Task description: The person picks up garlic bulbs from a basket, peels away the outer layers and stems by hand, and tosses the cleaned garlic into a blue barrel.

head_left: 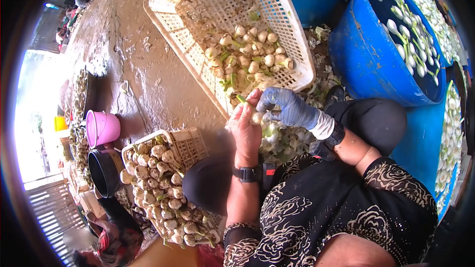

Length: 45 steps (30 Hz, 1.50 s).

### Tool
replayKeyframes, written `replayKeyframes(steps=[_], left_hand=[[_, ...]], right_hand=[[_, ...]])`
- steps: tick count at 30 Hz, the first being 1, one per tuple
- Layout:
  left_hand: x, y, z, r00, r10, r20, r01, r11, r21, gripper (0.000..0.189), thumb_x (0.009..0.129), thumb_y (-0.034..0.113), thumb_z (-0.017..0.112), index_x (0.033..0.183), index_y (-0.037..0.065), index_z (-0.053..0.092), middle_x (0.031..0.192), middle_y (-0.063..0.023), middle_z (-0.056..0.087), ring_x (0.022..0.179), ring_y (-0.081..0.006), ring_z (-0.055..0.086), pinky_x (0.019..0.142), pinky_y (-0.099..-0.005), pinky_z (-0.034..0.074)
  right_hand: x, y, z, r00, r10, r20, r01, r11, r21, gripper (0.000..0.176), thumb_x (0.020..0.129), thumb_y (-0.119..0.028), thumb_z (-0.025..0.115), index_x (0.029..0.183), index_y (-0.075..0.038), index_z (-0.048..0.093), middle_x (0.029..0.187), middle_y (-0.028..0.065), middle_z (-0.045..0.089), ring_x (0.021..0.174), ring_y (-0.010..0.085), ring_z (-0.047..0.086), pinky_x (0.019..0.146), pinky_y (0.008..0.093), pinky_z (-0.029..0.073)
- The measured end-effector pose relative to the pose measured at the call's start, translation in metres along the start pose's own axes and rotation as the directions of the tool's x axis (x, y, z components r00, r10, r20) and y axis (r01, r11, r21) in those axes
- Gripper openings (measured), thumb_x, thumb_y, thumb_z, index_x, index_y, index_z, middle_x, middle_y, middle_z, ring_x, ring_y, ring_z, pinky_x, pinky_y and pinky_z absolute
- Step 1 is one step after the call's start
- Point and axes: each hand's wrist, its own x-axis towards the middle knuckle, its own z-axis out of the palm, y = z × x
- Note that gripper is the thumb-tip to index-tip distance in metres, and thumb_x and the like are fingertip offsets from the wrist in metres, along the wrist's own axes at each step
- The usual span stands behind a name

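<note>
My bare left hand (246,131) pinches a white bulb (257,117), an onion or garlic by its look; its green stem (241,99) sticks out above the fingers. Against the bulb's other side is my right hand (289,108), in a grey-blue glove with curled fingers. Whatever those gloved fingers hold is hidden. Just beyond both hands stands a white plastic crate (289,17), with bulbs (247,52) and loose peelings in its near end. Below the hands lie scattered pale peelings (282,138).
Left of my knee, another crate (190,143) is heaped with dirty, unpeeled bulbs (158,178). A blue tub (363,44) at right holds clean stemmed bulbs in liquid. Pink (103,128) and black (103,173) buckets stand on the wet floor (116,34). Another person (116,242) sits at lower left.
</note>
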Motion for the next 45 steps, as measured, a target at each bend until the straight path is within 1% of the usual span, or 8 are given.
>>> replayKeyframes(steps=[9, 13, 15, 24, 28, 31, 38, 45], left_hand=[[0.002, 0.005, -0.005, 0.992, 0.101, -0.07, -0.1, 0.995, 0.028, 0.021, 0.094, 0.016, 0.052, 0.099, -0.001, 0.061, 0.116, -0.0171, 0.06, 0.112, -0.0328, 0.056, 0.095, -0.0453, 0.045], [0.001, 0.003, -0.002, 0.989, 0.077, -0.125, -0.063, 0.992, 0.112, 0.02, 0.092, 0.012, 0.055, 0.1, -0.004, 0.063, 0.108, -0.015, 0.064, 0.104, -0.0232, 0.06, 0.09, -0.0336, 0.047], [0.001, 0.001, 0.004, 0.982, 0.054, -0.182, -0.027, 0.989, 0.144, 0.02, 0.091, 0.012, 0.056, 0.097, -0.005, 0.065, 0.102, -0.0134, 0.066, 0.088, -0.0131, 0.062, 0.08, -0.0242, 0.049], [0.004, -0.003, -0.008, 0.985, 0.095, -0.147, -0.071, 0.985, 0.16, 0.018, 0.091, 0.01, 0.056, 0.094, -0.006, 0.064, 0.096, -0.0145, 0.067, 0.088, -0.0201, 0.064, 0.083, -0.0294, 0.05], [0.006, 0.01, -0.007, 0.989, 0.113, -0.096, -0.114, 0.993, 0.0, 0.022, 0.093, 0.015, 0.052, 0.097, -0.005, 0.061, 0.11, -0.0198, 0.062, 0.11, -0.0321, 0.057, 0.101, -0.0433, 0.04], [0.003, 0.014, 0.002, 0.995, 0.066, -0.068, -0.075, 0.989, -0.129, 0.02, 0.094, 0.018, 0.053, 0.092, 0.0, 0.059, 0.112, -0.0174, 0.062, 0.111, -0.026, 0.056, 0.097, -0.0392, 0.043], [0.004, 0.007, -0.005, 0.993, 0.114, 0.002, -0.113, 0.99, -0.084, 0.018, 0.093, 0.017, 0.054, 0.091, 0.0, 0.06, 0.118, -0.0197, 0.059, 0.117, -0.0263, 0.052, 0.105, -0.0397, 0.035], [0.001, -0.002, -0.008, 0.998, 0.057, 0.003, -0.057, 0.997, 0.042, 0.017, 0.091, 0.007, 0.053, 0.097, -0.006, 0.06, 0.12, -0.0221, 0.058, 0.116, -0.0277, 0.053, 0.105, -0.0399, 0.035]], right_hand=[[-0.004, -0.004, -0.007, 0.982, 0.055, 0.179, 0.0, 0.956, -0.292, 0.019, 0.069, -0.01, 0.072, 0.072, -0.005, 0.055, 0.069, 0.0089, 0.051, 0.07, 0.0297, 0.056, 0.063, 0.0391, 0.045], [0.005, -0.013, 0.0, 0.969, -0.212, -0.124, 0.178, 0.954, -0.242, 0.02, 0.068, -0.014, 0.074, 0.084, -0.006, 0.063, 0.08, 0.0078, 0.054, 0.079, 0.0283, 0.056, 0.068, 0.0397, 0.045], [0.006, -0.015, 0.001, 0.978, -0.197, -0.067, 0.179, 0.961, -0.21, 0.021, 0.069, -0.014, 0.073, 0.086, -0.006, 0.064, 0.082, 0.0077, 0.054, 0.082, 0.0282, 0.056, 0.069, 0.0399, 0.045], [0.005, 0.005, -0.008, 0.987, -0.146, 0.065, 0.151, 0.986, -0.07, 0.015, 0.069, -0.008, 0.069, 0.079, -0.004, 0.059, 0.074, 0.0109, 0.054, 0.071, 0.0322, 0.056, 0.066, 0.0388, 0.046], [-0.004, 0.024, -0.015, 0.991, -0.001, 0.132, 0.031, 0.974, -0.226, 0.011, 0.072, -0.01, 0.067, 0.079, -0.004, 0.061, 0.077, 0.0135, 0.056, 0.073, 0.0332, 0.058, 0.066, 0.0395, 0.046], [-0.007, 0.04, -0.014, 0.859, 0.454, 0.236, -0.217, 0.742, -0.635, 0.018, 0.077, -0.021, 0.068, 0.077, -0.004, 0.062, 0.075, 0.0142, 0.057, 0.073, 0.0332, 0.058, 0.066, 0.0411, 0.046], [0.009, -0.003, -0.006, 0.977, -0.111, -0.182, 0.105, 0.994, -0.04, 0.021, 0.075, -0.018, 0.074, 0.085, -0.003, 0.062, 0.083, 0.0077, 0.061, 0.084, 0.027, 0.059, 0.078, 0.0384, 0.046], [0.001, 0.001, 0.001, 0.997, -0.076, 0.012, 0.076, 0.996, -0.038, 0.02, 0.071, -0.014, 0.076, 0.078, -0.005, 0.059, 0.08, 0.0081, 0.059, 0.079, 0.028, 0.058, 0.073, 0.0367, 0.047]])
